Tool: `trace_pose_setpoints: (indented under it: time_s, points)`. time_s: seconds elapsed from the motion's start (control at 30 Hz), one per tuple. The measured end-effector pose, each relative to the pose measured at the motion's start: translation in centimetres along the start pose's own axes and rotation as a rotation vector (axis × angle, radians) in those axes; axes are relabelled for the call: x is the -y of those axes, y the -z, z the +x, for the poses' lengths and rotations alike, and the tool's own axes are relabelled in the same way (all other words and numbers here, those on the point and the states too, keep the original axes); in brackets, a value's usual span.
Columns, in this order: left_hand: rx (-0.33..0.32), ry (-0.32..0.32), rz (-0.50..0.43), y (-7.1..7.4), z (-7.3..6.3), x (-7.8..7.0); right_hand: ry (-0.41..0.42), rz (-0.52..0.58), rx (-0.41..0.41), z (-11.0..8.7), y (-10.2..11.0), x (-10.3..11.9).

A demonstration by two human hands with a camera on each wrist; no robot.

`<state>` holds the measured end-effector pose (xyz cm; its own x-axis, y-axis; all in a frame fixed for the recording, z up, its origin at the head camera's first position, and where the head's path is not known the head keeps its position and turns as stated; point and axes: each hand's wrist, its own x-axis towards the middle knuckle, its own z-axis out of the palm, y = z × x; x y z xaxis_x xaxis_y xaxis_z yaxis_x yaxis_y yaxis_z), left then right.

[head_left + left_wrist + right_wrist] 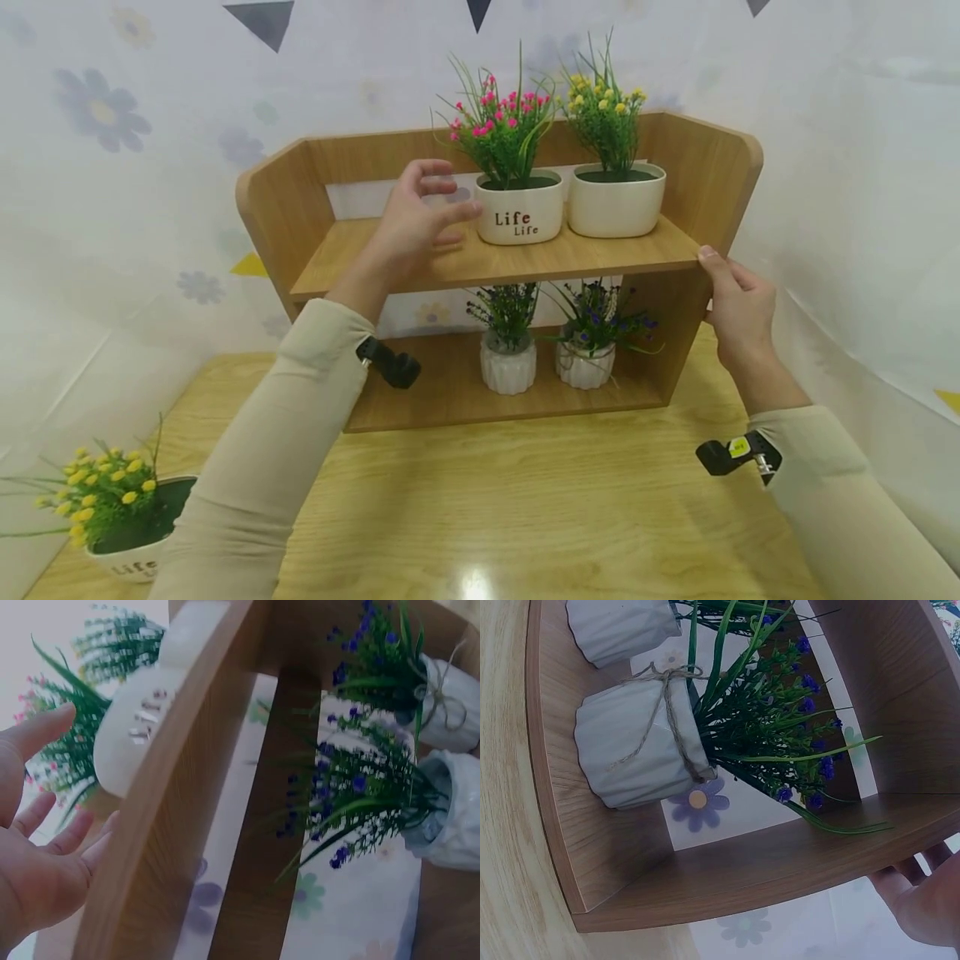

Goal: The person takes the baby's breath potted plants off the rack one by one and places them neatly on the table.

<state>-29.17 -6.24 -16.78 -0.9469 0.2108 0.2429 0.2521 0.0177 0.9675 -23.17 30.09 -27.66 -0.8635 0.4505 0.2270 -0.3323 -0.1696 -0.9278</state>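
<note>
My left hand (pixel 422 210) is over the upper board of the wooden shelf (pixel 450 271), left of the white "Life" pot (pixel 520 218) with pink flowers. Its fingers are spread and loosely bent; the thumb tip is at the pot's left side, and whether it touches I cannot tell. The left wrist view shows a gap between palm and pot (pixel 127 742). My right hand (pixel 742 300) grips the shelf's right side panel, thumb on the front edge, fingers behind. Beside the pink-flowered pot stands a plain white pot (pixel 617 204) with yellow flowers.
On the lower board are two small ribbed white pots (pixel 508 367) with purple flowers, one tied with twine (pixel 671 712). Another "Life" pot (pixel 135 558) with yellow flowers stands on the table (pixel 525 500) at the near left, partly behind my left sleeve.
</note>
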Motion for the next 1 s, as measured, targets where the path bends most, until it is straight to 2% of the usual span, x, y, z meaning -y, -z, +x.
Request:
trace_pose_setpoints:
  time_s: [0.27,0.5,0.73,1.0]
  points:
    - [-0.017,0.040,0.016,0.4,2.1,0.8,0.009,-0.009,-0.009,0.1,0.0,-0.4]
    - [0.012,0.061,0.059,-0.4,3.2,0.9,0.025,0.006,-0.011,0.2,0.1,-0.5]
    - [0.059,0.078,0.114,-1.1,3.7,0.9,0.023,0.008,-0.007,0.0,0.0,-0.4]
    - [0.071,0.105,0.224,-1.4,4.0,0.7,0.032,-0.001,-0.014,-0.1,0.0,-0.4]
